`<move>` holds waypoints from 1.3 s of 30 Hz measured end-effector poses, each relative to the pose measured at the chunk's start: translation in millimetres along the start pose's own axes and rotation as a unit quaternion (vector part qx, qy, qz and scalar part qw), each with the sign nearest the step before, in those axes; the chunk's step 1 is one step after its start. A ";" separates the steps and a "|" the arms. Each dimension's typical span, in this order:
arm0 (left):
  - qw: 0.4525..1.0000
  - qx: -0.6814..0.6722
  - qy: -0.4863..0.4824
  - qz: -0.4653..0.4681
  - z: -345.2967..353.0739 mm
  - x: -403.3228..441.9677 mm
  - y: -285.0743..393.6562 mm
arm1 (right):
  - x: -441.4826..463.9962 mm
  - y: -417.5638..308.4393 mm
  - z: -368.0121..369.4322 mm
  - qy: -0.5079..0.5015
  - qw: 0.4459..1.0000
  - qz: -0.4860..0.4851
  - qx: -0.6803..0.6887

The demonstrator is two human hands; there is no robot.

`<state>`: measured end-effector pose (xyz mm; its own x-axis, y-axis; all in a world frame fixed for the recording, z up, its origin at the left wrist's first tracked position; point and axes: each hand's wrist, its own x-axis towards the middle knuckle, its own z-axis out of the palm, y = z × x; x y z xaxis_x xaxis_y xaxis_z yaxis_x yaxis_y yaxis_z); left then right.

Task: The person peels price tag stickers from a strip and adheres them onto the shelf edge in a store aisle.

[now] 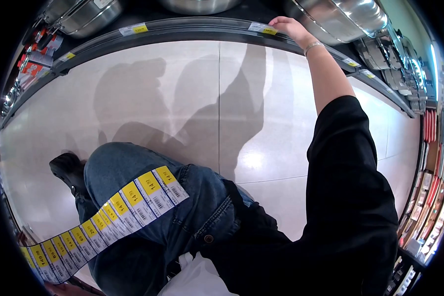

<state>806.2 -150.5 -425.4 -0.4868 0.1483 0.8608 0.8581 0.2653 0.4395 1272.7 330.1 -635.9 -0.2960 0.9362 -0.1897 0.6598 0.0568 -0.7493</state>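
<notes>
My left hand (66, 290) shows only in part at the lower left edge, closed on the end of a long strip of yellow and white price labels (111, 217). The strip runs up across my bent knee in blue jeans. At the far shelf, my right hand (292, 29) reaches to the shelf's front rail, fingers bent together at the right end of a price label (263, 28). This label sits in the rail. Just behind the hand stands a large steel pot (338, 19).
More steel pots (91, 18) stand on the dark shelf (192, 29), along with another price label (134, 29) in its rail. Pale floor tiles (182, 98) lie below. A white bag or cloth (197, 278) is at my lap. Stocked shelves (426, 192) line the right side.
</notes>
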 end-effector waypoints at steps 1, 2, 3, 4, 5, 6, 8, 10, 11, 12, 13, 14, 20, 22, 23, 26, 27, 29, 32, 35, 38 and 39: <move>1.000 0.002 0.000 0.000 -0.6 -0.5 -0.1 | 0.4 0.4 2.3 0.017 0.999 0.007 -0.026; 1.000 -0.001 -0.004 -0.009 -0.9 -1.6 0.1 | 1.3 0.6 4.0 0.015 1.000 0.007 -0.025; 1.000 -0.005 -0.008 -0.018 -1.1 -2.0 -0.1 | 2.2 0.8 5.2 0.032 0.998 0.009 -0.046; 1.000 -0.004 -0.009 -0.018 -1.6 -1.4 -1.7 | 2.2 0.2 6.3 0.048 0.997 0.012 -0.067; 1.000 -0.010 -0.013 -0.009 -2.3 -0.5 -3.9 | 2.4 -0.7 6.6 0.047 0.997 0.012 -0.067; 1.000 -0.016 -0.016 0.000 -3.0 -0.3 -4.6 | 2.7 -1.7 6.1 0.036 0.996 0.018 -0.076; 1.000 -0.015 -0.009 -0.001 1.3 -0.5 0.7 | 3.7 -1.1 6.1 0.024 0.996 0.023 -0.086; 1.000 -0.015 -0.002 -0.001 2.0 0.0 1.5 | 2.8 -3.2 7.7 -0.004 0.997 -0.016 -0.078; 1.000 -0.027 -0.006 -0.005 1.0 0.8 -0.7 | 2.4 -6.4 7.7 -0.005 0.997 -0.016 -0.078; 0.999 -0.039 -0.012 -0.008 0.0 1.6 -1.9 | 2.2 -9.2 7.8 -0.014 0.996 -0.005 -0.089; 0.999 -0.038 -0.014 -0.007 -1.1 1.8 -1.6 | 1.0 -9.7 8.6 -0.024 0.995 0.007 -0.100; 0.999 -0.033 -0.010 -0.021 -1.8 1.4 -1.7 | 2.1 -8.1 9.1 -0.024 0.995 0.008 -0.099; 0.999 -0.037 -0.001 -0.017 -3.2 3.2 -4.8 | 14.5 -0.4 6.6 -0.057 0.992 0.016 -0.116; 0.999 -0.034 -0.016 -0.017 -4.5 3.4 -5.0 | 11.7 -2.9 6.5 -0.057 0.994 0.027 -0.092; 1.000 -0.023 -0.015 -0.011 -3.0 2.9 -3.5 | 9.4 -5.4 6.6 -0.057 0.994 0.028 -0.091; 1.000 0.014 -0.010 -0.001 -2.4 4.0 -3.0 | 6.2 -8.8 6.9 -0.056 0.994 0.033 -0.084; 0.999 0.041 -0.007 0.002 -2.6 4.4 -3.2 | 5.7 -9.3 7.4 -0.052 0.995 0.033 -0.082; 0.999 0.042 -0.005 -0.007 -2.9 3.8 -3.5 | 5.0 -9.9 7.6 -0.049 0.995 0.033 -0.080; 0.999 0.043 -0.005 -0.020 -4.0 3.5 -3.9 | 4.9 -10.5 7.8 -0.055 0.996 0.035 -0.067; 1.000 0.022 -0.006 -0.020 -2.0 2.2 -2.9 | 4.9 -10.8 8.2 -0.045 0.995 0.041 -0.081; 1.000 -0.005 -0.006 -0.015 -1.0 1.3 -3.2 | 6.3 -7.8 7.4 -0.048 0.995 0.042 -0.073; 1.000 -0.010 -0.007 -0.014 -1.0 1.7 -3.6 | 7.5 -6.6 7.3 -0.048 0.995 0.040 -0.074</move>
<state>802.5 -152.2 -425.3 -0.5122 0.1549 0.8448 0.8477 0.2497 0.4681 1261.1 334.2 -637.1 -0.2975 0.9029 -0.3102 0.7769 0.0401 -0.6283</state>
